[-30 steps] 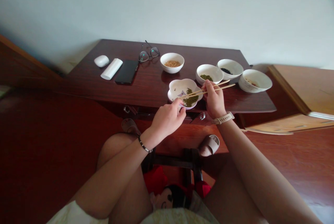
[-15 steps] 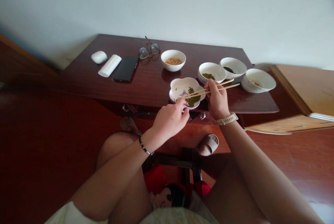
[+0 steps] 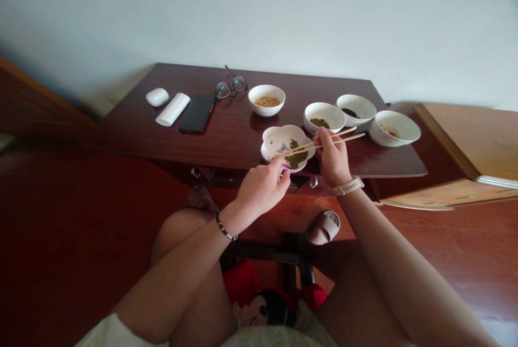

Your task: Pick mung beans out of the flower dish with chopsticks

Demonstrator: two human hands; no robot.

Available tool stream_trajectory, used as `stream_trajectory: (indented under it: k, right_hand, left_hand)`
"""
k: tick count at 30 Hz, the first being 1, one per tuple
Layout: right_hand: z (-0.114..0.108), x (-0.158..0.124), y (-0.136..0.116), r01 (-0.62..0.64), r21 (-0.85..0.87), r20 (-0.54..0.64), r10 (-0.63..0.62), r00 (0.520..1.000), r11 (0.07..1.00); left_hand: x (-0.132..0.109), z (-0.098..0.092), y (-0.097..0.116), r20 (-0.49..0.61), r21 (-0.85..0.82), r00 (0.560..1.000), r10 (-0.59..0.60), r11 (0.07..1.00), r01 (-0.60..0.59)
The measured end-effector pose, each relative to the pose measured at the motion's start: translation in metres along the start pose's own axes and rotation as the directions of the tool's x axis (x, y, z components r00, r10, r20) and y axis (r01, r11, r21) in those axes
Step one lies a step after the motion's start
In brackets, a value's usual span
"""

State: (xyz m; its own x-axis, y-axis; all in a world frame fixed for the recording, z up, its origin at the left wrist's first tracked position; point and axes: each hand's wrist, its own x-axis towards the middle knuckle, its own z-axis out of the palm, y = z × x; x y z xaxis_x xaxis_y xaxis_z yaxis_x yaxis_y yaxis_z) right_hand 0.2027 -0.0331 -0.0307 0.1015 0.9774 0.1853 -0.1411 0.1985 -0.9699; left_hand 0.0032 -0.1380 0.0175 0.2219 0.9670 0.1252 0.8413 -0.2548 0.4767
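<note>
My right hand [image 3: 332,159] is closed round a pair of wooden chopsticks [image 3: 340,136], whose tips reach into a white flower-shaped dish [image 3: 269,144]. Green beans [image 3: 297,157] lie mostly in the dish's right half, with a few loose ones at the left. At the dish's near left edge is my left hand [image 3: 264,188], thumb and fingers apart, fingertips by the rim. Behind my right hand stands a white bowl [image 3: 335,115] with green beans. Whether the chopsticks pinch a bean is too small to tell.
On the dark table [image 3: 182,147] are a bowl of tan grains [image 3: 267,102], a bowl with black beans [image 3: 360,107], a bowl with pale pieces [image 3: 399,128], glasses [image 3: 231,88], a phone [image 3: 196,114], a white case [image 3: 173,109] and a rounded white object [image 3: 157,97].
The camera view has shifted slightly, so the table sits a little lower in the picture. Both hands and the chopsticks keep nearly the same place at the dish.
</note>
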Motion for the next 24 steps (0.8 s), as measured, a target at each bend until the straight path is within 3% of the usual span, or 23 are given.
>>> stream_trajectory:
  k: [24]
  right_hand:
    - [0.0020,0.0004,0.0008,-0.002,-0.002,-0.004,0.002,1.000,1.000]
  left_hand:
    - [-0.0012,0.0002,-0.0050,-0.009,-0.059,1.000,0.007,0.998,-0.008]
